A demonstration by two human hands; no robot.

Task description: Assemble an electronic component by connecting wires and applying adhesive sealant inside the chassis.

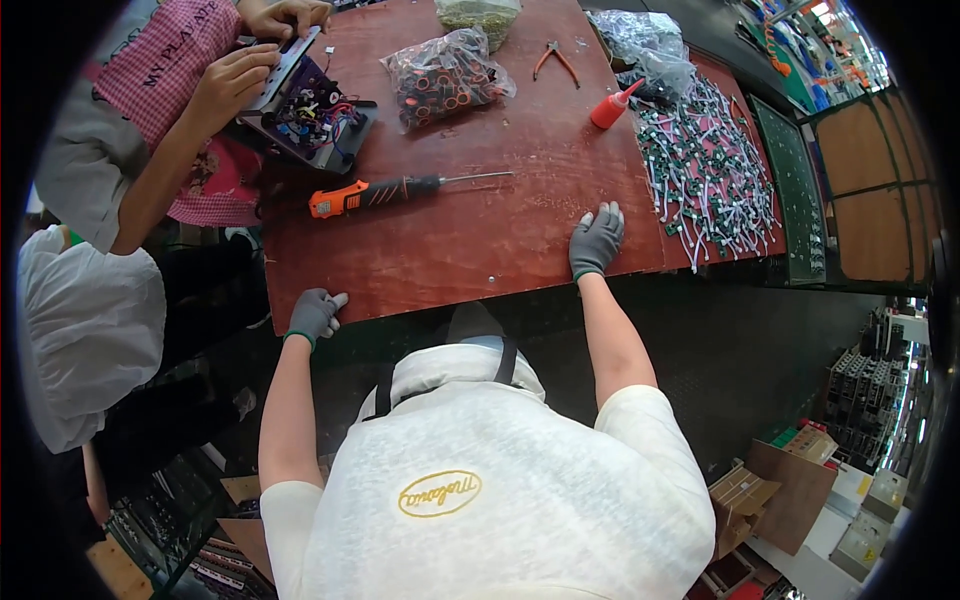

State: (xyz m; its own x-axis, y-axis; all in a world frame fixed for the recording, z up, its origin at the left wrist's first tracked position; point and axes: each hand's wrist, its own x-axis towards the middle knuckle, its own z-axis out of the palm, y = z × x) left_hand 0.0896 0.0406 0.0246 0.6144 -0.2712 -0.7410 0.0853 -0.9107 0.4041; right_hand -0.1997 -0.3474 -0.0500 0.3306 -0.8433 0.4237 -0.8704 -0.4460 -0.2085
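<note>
My right hand (pixel 597 240), in a grey glove, lies flat on the red-brown table (pixel 450 250) near its front edge, fingers stretched out and holding nothing. At the table's front left corner rests my left hand (pixel 316 314), also gloved, with its fingers curled in and no object showing in it. Ahead of both hands lies an orange and black electric screwdriver (pixel 375 194), its long bit pointing right. A red squeeze bottle (pixel 610 109) with a pointed nozzle stands beyond my right hand. Pliers (pixel 556 64) with orange handles lie farther back, jaws toward the far side.
At the left, a person's hands (pixel 240 75) hold a panel on an opened device (pixel 318 125) with exposed wiring. A clear bag of black and orange parts (pixel 448 80) sits mid-table. White-cabled small boards (pixel 705 165) are heaped at the right, beside a plastic bag (pixel 645 48).
</note>
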